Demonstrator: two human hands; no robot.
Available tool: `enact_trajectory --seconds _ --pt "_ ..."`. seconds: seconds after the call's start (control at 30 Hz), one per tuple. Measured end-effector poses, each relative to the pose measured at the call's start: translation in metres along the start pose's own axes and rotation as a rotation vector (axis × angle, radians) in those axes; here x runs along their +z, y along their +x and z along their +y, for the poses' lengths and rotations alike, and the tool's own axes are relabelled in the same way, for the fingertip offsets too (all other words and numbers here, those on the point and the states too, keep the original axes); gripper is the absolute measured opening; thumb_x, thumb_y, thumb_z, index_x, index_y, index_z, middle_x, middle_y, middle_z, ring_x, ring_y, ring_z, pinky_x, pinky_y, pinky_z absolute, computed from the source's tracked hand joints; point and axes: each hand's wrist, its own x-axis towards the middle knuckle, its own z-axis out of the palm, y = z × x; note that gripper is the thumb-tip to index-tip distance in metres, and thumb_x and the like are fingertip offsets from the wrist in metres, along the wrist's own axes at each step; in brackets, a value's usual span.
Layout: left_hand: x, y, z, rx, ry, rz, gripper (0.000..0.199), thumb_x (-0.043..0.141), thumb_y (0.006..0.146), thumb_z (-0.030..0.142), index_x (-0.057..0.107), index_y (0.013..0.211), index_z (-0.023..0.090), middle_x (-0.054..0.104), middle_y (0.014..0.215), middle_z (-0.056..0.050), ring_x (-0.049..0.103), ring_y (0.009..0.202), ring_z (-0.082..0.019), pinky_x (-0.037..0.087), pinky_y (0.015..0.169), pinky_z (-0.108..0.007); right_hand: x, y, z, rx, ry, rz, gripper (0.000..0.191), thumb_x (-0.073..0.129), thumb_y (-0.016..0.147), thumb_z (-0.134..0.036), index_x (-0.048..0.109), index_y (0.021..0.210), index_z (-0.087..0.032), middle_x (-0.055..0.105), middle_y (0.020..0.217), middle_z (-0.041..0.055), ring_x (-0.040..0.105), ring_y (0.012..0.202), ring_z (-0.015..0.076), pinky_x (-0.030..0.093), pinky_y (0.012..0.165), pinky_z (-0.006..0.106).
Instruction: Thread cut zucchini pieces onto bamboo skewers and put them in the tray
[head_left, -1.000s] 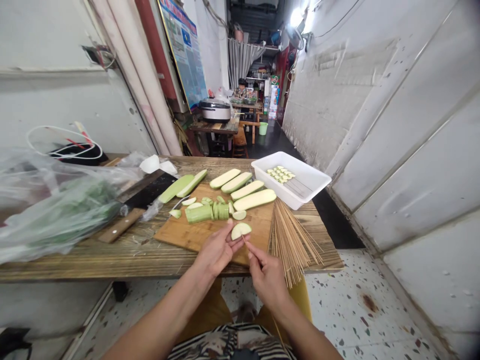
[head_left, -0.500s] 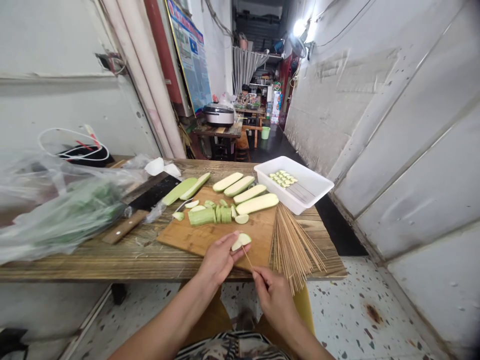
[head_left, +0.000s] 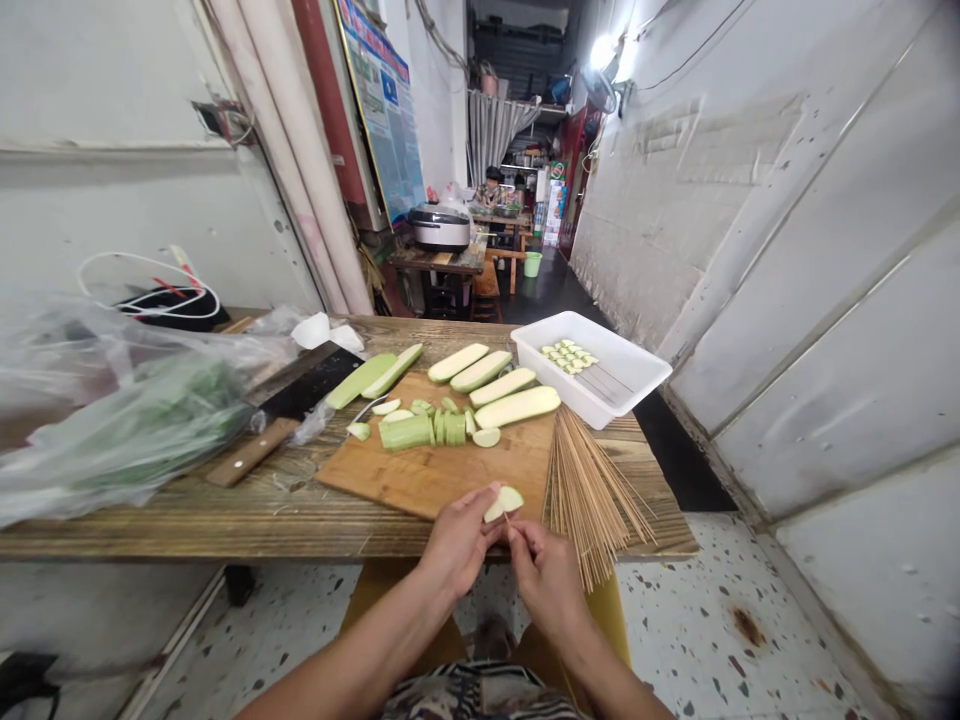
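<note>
Pale green zucchini slices point(head_left: 504, 503) are pinched in my left hand point(head_left: 463, 533), over the near edge of the wooden cutting board point(head_left: 390, 478). My right hand point(head_left: 549, 572) grips a thin bamboo skewer point(head_left: 508, 519) close to the slices; most of its length is hidden by the fingers. Beyond my hands, a partly sliced zucchini piece point(head_left: 407, 432) lies on the board. Several halved zucchinis point(head_left: 517, 407) rest behind it, cut faces up. A fanned bundle of bamboo skewers point(head_left: 592, 500) lies right of the board.
A white plastic tub point(head_left: 637, 375) at the back right holds several skewered slices. On the left lie a cleaver point(head_left: 255, 450) with a wooden handle and a plastic bag of greens point(head_left: 150, 420). A person point(head_left: 491, 188) sits far back, past a table bearing an electric cooker point(head_left: 439, 230).
Both hands have shifted slightly right with the zucchini slices. My right hand has come closer to the left, and less of the skewer shows between them.
</note>
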Motion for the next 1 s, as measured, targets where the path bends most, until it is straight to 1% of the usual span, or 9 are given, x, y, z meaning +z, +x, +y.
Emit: enact_trajectory --seconds 0.13,0.23,0.3,0.4,0.5,0.57,0.67,0.87,1.0 --pt "0.009 -0.004 -0.006 0.006 0.022 -0.016 0.009 0.064 0.074 0.019 0.065 0.078 0.012 0.068 0.074 -0.007 0.062 0.062 -0.012 0.051 0.061 -0.022 -0.003 0.006 0.000 0.022 -0.016 0.029 0.030 0.041 0.089 -0.027 0.061 0.070 -0.016 0.061 0.061 0.0035 0.056 0.054 0.0153 0.038 0.051 0.021" --pt "0.007 -0.002 0.000 0.091 0.181 -0.080 0.024 0.062 0.076 0.033 0.065 0.089 0.013 0.069 0.087 -0.010 0.064 0.074 -0.017 0.052 0.070 -0.029 -0.012 0.007 0.003 0.024 -0.009 0.041 0.030 0.040 0.091 -0.030 0.061 0.073 -0.016 0.061 0.062 0.0027 0.055 0.054 0.0146 0.037 0.050 0.020" --pt "-0.003 0.005 0.015 0.285 0.409 -0.030 0.033 0.060 0.077 0.040 0.065 0.098 0.015 0.068 0.099 -0.011 0.063 0.087 -0.021 0.050 0.080 -0.035 -0.019 0.005 0.007 0.035 -0.005 0.063 0.031 0.040 0.092 -0.032 0.061 0.076 -0.016 0.059 0.061 0.0020 0.053 0.053 0.0142 0.035 0.047 0.020" --pt "-0.024 0.024 0.048 0.749 0.923 0.144 0.036 0.061 0.076 0.037 0.063 0.107 0.021 0.061 0.119 -0.011 0.053 0.111 -0.025 0.035 0.100 -0.038 -0.025 0.000 0.016 0.065 -0.002 0.084 0.031 0.040 0.092 -0.035 0.060 0.077 -0.017 0.055 0.056 0.0001 0.049 0.049 0.0137 0.033 0.044 0.020" --pt "-0.036 0.049 0.080 0.993 1.409 0.090 0.048 0.060 0.076 0.031 0.054 0.123 0.020 0.046 0.137 -0.012 0.034 0.130 -0.028 0.019 0.109 -0.041 -0.023 -0.006 0.020 0.091 0.003 0.071 0.032 0.041 0.092 -0.036 0.059 0.074 -0.018 0.053 0.053 -0.0011 0.047 0.047 0.0135 0.033 0.044 0.020" --pt "-0.037 0.064 0.093 0.984 1.670 0.040 0.054 0.057 0.076 0.025 0.048 0.128 0.020 0.043 0.140 -0.012 0.027 0.134 -0.029 0.013 0.109 -0.046 -0.021 -0.009 0.019 0.095 0.016 0.060 0.032 0.041 0.092 -0.035 0.059 0.072 -0.018 0.052 0.053 -0.0011 0.047 0.047 0.0134 0.033 0.043 0.020" --pt "-0.033 0.083 0.099 0.855 1.905 -0.039 0.050 0.052 0.075 0.019 0.050 0.125 0.023 0.049 0.135 -0.011 0.030 0.132 -0.031 0.004 0.106 -0.054 -0.020 -0.012 0.017 0.099 0.030 0.068 0.032 0.041 0.092 -0.034 0.059 0.072 -0.017 0.052 0.053 -0.0011 0.046 0.047 0.0131 0.032 0.044 0.020" --pt "-0.017 0.104 0.107 0.777 1.913 -0.055 0.043 0.057 0.067 0.019 0.060 0.110 0.021 0.059 0.121 -0.017 0.044 0.120 -0.036 -0.004 0.103 -0.060 -0.023 -0.014 0.017 0.087 0.028 0.056 0.031 0.040 0.092 -0.031 0.057 0.071 -0.017 0.051 0.056 -0.0010 0.045 0.049 0.0128 0.030 0.046 0.020" --pt "-0.005 0.099 0.118 0.801 1.888 -0.091 0.039 0.061 0.061 0.018 0.064 0.100 0.022 0.062 0.114 -0.013 0.049 0.114 -0.032 0.007 0.107 -0.054 -0.023 -0.015 0.018 0.086 0.029 0.065 0.029 0.041 0.092 -0.030 0.057 0.071 -0.017 0.051 0.058 -0.0008 0.046 0.052 0.0130 0.029 0.048 0.020"
